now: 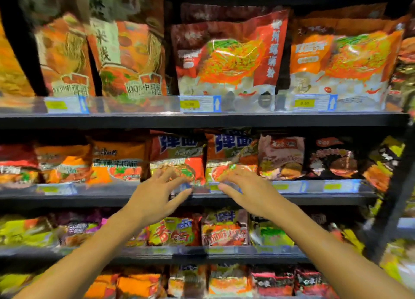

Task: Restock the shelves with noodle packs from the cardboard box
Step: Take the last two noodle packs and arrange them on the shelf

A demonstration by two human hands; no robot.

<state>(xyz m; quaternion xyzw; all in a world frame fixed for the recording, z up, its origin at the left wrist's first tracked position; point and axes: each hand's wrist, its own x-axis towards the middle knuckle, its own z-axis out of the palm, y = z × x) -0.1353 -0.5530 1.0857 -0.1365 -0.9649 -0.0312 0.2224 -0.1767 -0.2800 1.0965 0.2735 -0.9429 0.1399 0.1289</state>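
Observation:
Both my arms reach up to the second shelf of a dark rack. My left hand has spread fingers in front of a red noodle pack with blue lettering. My right hand has spread fingers at the twin red pack beside it. Neither hand holds anything; whether the fingertips touch the packs is blurred. The cardboard box is out of view.
Large orange and red noodle bags fill the top shelf behind a clear rail with price tags. Pink and black packs stand right of my hands. Lower shelves hold yellow, purple and red packs.

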